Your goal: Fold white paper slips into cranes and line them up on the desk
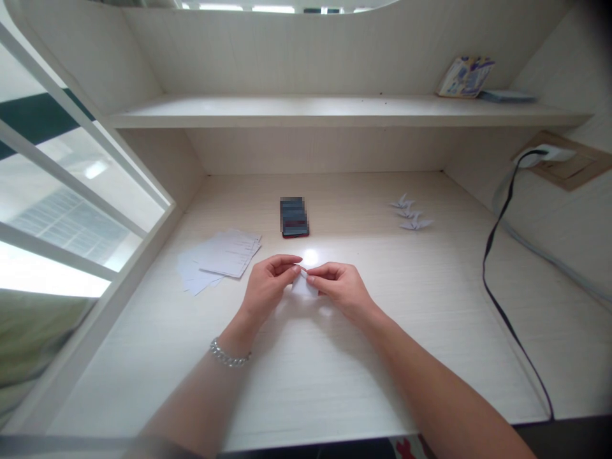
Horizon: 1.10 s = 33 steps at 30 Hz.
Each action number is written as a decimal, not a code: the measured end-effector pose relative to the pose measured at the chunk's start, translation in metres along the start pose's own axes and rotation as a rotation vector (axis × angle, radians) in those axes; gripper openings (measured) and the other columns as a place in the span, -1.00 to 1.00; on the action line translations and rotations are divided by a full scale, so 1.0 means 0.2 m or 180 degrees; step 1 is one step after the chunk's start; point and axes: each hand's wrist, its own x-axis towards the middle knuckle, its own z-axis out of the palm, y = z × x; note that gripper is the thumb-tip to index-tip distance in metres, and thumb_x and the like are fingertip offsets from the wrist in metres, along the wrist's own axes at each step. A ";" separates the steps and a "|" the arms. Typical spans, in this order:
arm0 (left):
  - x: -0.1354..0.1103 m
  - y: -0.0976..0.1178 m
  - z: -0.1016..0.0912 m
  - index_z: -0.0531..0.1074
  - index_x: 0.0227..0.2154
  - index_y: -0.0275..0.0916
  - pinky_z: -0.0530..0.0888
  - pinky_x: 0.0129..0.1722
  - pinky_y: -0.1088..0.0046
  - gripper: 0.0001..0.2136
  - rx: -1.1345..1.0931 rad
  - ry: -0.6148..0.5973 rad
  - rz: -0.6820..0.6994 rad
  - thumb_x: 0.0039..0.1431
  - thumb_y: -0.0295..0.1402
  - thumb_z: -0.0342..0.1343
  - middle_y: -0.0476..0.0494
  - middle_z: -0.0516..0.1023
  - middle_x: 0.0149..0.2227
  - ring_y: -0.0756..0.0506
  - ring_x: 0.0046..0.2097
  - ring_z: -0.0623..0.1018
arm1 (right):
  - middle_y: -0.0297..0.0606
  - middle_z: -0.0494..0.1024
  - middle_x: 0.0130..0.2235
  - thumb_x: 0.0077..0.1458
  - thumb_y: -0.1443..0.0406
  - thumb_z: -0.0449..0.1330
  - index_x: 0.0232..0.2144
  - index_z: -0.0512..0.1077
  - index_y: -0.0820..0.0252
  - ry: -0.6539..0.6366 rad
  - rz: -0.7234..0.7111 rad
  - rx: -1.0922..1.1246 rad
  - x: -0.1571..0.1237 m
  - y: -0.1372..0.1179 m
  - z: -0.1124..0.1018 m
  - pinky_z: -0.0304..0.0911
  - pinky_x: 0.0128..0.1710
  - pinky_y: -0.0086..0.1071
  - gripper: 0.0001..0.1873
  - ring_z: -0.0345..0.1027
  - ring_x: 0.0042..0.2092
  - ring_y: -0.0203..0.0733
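Note:
Both hands meet over the middle of the pale wooden desk [306,382] around a small folded piece of white paper [304,287]. My left hand [268,284] pinches the paper's left upper edge with thumb and forefinger; a silver chain bracelet [228,356] circles that wrist. My right hand [342,287] pinches the paper's right side, fingers curled. The paper rests just above the desk between the two hands.
A loose stack of white paper sheets [217,258] lies left of the hands. A phone [294,217] lies behind them. Three folded paper cranes [411,213] sit at the back right. A black cable [497,268] runs from a wall socket [549,156]. A booklet [466,76] leans on the shelf.

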 end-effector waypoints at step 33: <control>0.00 -0.02 0.01 0.52 -0.39 -0.31 0.47 -0.34 0.41 -0.75 0.0125 0.0157 -0.0084 -0.20 -0.32 0.31 -0.19 0.59 -0.39 -0.08 -0.35 0.55 | -0.24 0.53 -0.46 -0.27 0.22 0.37 -0.47 0.53 0.25 -0.0044 0.0404 0.0620 0.00 -0.02 0.02 0.25 -0.44 -0.38 -0.74 0.33 -0.45 -0.29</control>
